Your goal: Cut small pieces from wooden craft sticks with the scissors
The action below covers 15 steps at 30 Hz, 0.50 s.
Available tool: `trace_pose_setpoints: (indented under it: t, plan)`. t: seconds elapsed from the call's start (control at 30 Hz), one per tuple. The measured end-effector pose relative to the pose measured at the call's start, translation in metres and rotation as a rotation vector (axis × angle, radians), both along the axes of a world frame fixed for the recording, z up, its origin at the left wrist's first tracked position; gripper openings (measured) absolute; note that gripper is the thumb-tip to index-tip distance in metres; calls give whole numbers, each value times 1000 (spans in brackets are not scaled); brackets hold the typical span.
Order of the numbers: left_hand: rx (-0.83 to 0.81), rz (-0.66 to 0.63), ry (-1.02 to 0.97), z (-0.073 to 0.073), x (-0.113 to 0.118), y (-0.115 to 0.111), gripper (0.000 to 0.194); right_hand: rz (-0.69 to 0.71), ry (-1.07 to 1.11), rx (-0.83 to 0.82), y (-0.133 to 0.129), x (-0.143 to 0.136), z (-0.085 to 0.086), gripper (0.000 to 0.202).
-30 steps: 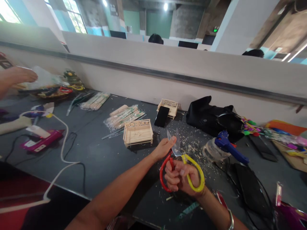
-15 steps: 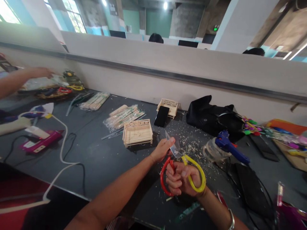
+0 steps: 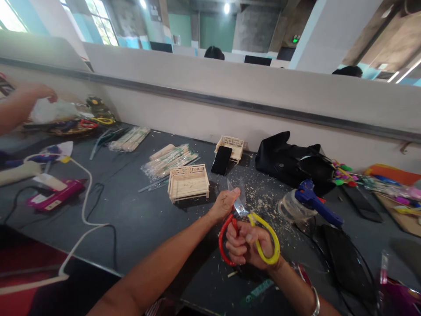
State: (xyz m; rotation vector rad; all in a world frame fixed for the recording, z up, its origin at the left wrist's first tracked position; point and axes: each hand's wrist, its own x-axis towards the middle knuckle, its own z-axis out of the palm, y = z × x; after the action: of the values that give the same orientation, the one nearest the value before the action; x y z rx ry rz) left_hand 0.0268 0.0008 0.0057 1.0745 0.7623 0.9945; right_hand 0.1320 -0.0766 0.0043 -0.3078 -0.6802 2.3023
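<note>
My right hand (image 3: 248, 243) is wrapped round the handles of a pair of scissors (image 3: 242, 211), one loop red and the other yellow. The blades point up and away from me, slightly apart. Right by the blades, my left hand (image 3: 224, 205) is closed in a pinch, thumb toward the metal; whatever lies between its fingers is too small or hidden to make out. Just beyond the left hand stands a miniature bench of pale wooden sticks (image 3: 188, 184). Small wood clippings (image 3: 263, 197) are scattered beside the scissors.
Farther back, a black phone (image 3: 221, 160) leans on a second miniature bench (image 3: 234, 147). Bagged sticks (image 3: 171, 161) lie to the left. A black bag (image 3: 292, 160) and a blue glue gun (image 3: 317, 202) on a clear jar are at right. A co-worker's hand (image 3: 42, 92) reaches in at far left.
The scissors and my right hand have shifted slightly left, and the blades have closed a little. My left hand stays nearly in place. The co-worker's hand has moved left.
</note>
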Motion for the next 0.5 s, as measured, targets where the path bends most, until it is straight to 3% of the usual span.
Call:
trace_pose_setpoints:
  t: [0.27, 0.5]
  plan:
    - [32, 0, -3, -10, 2, 5, 59, -20, 16, 11, 2, 2, -1, 25]
    - [4, -208, -203, -10, 0, 7, 62, 12, 44, 59, 2, 6, -1, 23]
